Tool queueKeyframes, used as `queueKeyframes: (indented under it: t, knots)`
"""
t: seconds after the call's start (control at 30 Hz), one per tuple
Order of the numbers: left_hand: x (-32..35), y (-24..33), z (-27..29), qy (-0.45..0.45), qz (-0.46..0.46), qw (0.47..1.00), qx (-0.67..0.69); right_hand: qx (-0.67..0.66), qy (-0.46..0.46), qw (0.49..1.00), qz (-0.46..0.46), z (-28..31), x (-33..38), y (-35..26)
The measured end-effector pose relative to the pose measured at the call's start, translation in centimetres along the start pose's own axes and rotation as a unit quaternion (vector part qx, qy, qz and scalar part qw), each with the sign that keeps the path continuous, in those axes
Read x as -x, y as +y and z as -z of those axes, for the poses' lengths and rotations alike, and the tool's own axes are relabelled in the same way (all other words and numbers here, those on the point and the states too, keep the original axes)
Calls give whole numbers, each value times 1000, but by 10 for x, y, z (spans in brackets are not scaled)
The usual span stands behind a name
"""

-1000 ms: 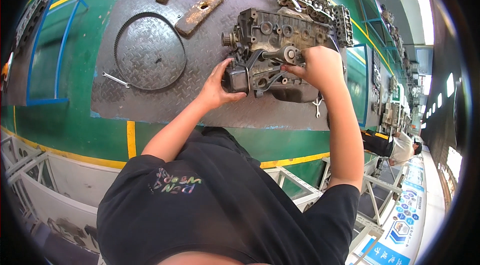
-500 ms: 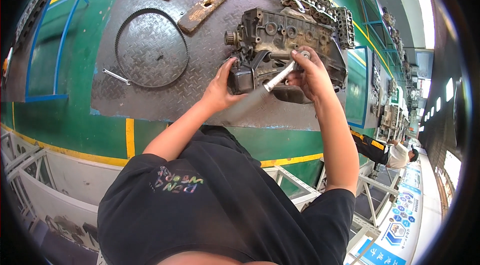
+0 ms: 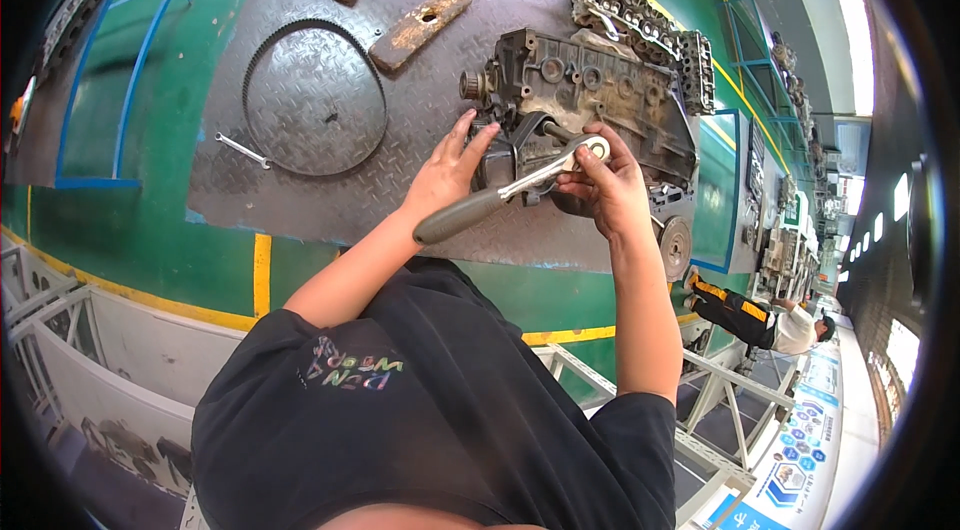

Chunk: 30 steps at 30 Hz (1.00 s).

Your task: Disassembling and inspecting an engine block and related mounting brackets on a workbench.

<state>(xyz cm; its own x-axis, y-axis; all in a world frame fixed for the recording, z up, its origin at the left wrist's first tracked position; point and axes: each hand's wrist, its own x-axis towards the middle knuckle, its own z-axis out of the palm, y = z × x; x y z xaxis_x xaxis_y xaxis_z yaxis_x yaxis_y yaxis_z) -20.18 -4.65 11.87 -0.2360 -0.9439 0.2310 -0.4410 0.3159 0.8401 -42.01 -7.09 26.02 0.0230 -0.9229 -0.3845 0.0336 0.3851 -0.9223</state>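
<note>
Right now the right hand [image 3: 608,188] pinches the head of a ratchet wrench [image 3: 505,193]; the left hand [image 3: 447,175], fingers spread, rests against its shaft. Behind lies an engine block [image 3: 590,95], a toothed belt [image 3: 313,95] at ten o'clock, and rusty bars [image 3: 420,27] on the counter [image 3: 300,200].

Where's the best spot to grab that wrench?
On the dark handle at the lower left end, coming from the person's own side. It is thick, rounded and free, while the right hand pinches the shiny head over the engine.
</note>
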Motion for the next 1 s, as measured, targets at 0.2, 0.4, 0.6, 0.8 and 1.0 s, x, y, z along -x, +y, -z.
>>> queueKeyframes:
  t: [0.2, 0.4, 0.6, 0.8, 1.0]
  knots:
    - [1, 13, 8, 12, -64, 997, -35, -91, 33, 995, 30, 4, -3, 13]
    - [16, 14, 4, 138, -77, 964, 212, -146, 27, 987, 57, 0, -1, 19]
    - [-22, 23, 24, 134, 53, 815, 562, -34, 41, 997, 48, 9, -2, 22]
    - [-144, 70, 50, 32, 155, 839, 521, 310, 88, 932, 166, 6, 6, 27]
    - [-208, 153, 23, -197, 31, 975, -96, 196, 87, 963, 165, -9, -6, 30]
